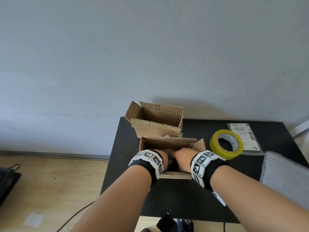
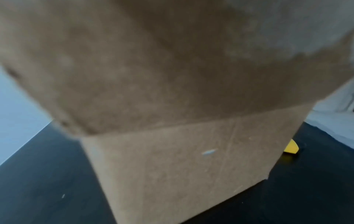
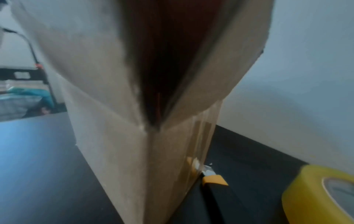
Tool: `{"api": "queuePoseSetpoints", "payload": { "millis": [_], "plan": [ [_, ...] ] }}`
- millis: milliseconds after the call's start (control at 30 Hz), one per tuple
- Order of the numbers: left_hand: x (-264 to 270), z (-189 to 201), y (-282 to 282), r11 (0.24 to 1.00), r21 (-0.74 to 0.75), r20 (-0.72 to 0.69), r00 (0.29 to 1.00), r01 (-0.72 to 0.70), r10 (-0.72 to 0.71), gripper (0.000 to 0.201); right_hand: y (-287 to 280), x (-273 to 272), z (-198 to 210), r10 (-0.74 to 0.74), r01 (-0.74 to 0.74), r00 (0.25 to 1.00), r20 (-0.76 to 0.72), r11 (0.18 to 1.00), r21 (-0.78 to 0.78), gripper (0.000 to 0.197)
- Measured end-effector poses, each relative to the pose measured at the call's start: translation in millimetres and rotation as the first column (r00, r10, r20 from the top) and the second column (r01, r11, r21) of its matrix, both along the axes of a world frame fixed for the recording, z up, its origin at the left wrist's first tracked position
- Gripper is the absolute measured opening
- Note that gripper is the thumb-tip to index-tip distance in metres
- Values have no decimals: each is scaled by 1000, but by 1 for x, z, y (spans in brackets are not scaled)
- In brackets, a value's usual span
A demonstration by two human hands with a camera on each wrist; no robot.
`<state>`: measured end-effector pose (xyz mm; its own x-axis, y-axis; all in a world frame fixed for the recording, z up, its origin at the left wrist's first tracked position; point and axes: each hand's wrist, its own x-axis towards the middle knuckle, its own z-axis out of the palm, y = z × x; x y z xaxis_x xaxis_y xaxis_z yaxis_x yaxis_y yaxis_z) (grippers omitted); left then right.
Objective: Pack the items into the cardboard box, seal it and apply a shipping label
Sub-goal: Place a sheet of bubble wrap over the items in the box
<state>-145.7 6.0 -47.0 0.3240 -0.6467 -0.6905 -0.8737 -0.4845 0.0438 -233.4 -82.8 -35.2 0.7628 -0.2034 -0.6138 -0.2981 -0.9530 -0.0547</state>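
Head view: black table (image 1: 167, 198) set against a pale wall. Near cardboard box (image 1: 168, 143) standing open at table centre, flaps raised. Left hand (image 1: 163, 159) and right hand (image 1: 183, 158) both reaching down into its opening, backs of hands upward, fingers hidden inside; grip of either hand cannot be told. Something dark lying between the hands in the box, not identifiable. Second open box (image 1: 155, 121) directly behind the first, touching or nearly so. Yellow tape roll (image 1: 226, 144) just right of the near box, lying partly on the shipping label (image 1: 244, 136). Sheet of bubble wrap (image 1: 287, 178) at the right table edge.

Left wrist view: blurred box wall (image 2: 182, 174) and a flap above it filling the frame; black tabletop (image 2: 38, 181) on either side; small yellow sliver at right, unidentified. No fingers visible.

Right wrist view: box corner (image 3: 145, 166) close up, two flaps parted above it with a dark gap between. Yellow-and-black utility knife (image 3: 214, 181) lying on the table at the foot of the box. Tape roll (image 3: 321, 197) at lower right. No fingers visible.
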Motion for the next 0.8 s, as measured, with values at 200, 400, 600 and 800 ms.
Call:
{"api": "queuePoseSetpoints", "payload": {
  "millis": [200, 400, 600, 800],
  "plan": [
    [7, -47, 8, 999, 31, 52, 999, -11, 9, 61, 4, 2, -12, 40, -41, 996, -77, 999, -14, 46],
    [3, -52, 9, 998, 50, 48, 998, -38, 36, 64, 5, 6, -17, 63, -66, 987, -146, 998, -21, 48],
    [20, -72, -2, 996, 80, -24, 999, -36, 38, 56, 5, 4, -5, 38, -40, 999, -33, 996, -76, 26],
    [3, -35, 0, 999, -19, 29, 999, 32, -32, 44, 3, -4, -3, 19, -24, 998, -56, 995, -92, 30]
  ]
}}
